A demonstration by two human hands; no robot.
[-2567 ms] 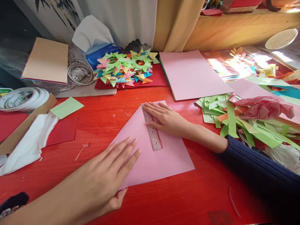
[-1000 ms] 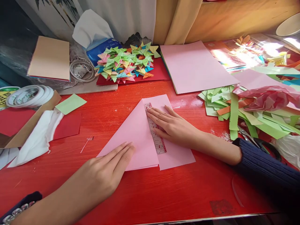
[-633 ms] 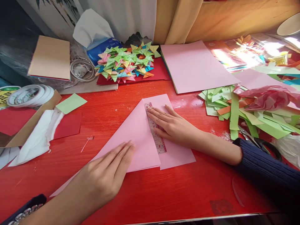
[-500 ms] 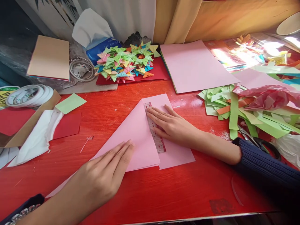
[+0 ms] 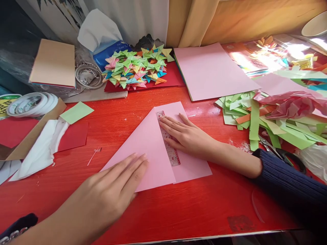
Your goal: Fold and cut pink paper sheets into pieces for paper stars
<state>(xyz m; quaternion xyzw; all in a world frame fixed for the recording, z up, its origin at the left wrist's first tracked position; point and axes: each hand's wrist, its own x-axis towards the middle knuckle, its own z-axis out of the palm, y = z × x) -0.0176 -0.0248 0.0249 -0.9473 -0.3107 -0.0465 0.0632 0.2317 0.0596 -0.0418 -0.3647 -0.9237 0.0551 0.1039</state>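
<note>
A sheet of pink paper (image 5: 145, 149) lies on the red table with its left part folded over in a slanted flap. My left hand (image 5: 109, 190) rests on the flap near its lower edge, fingers stretched out; the thumb is mostly hidden. A clear ruler with red patterning (image 5: 173, 158) lies along the flap's right edge, on the lower layer of the sheet. Flat over the ruler and the paper beside it, my right hand (image 5: 187, 136) presses with its fingers extended.
Scissors (image 5: 288, 156) lie by green paper strips (image 5: 255, 122) and crumpled pink paper on the right. Pink sheets (image 5: 214, 73) are stacked behind, beside a pile of folded colourful paper pieces (image 5: 138, 66). Tape rolls (image 5: 30, 103) and a cardboard box (image 5: 38, 131) stand left.
My left hand has moved slightly right and toward me. The flap's lower corner has shifted a little right, over the lower layer. My right hand and the ruler stay in place.
</note>
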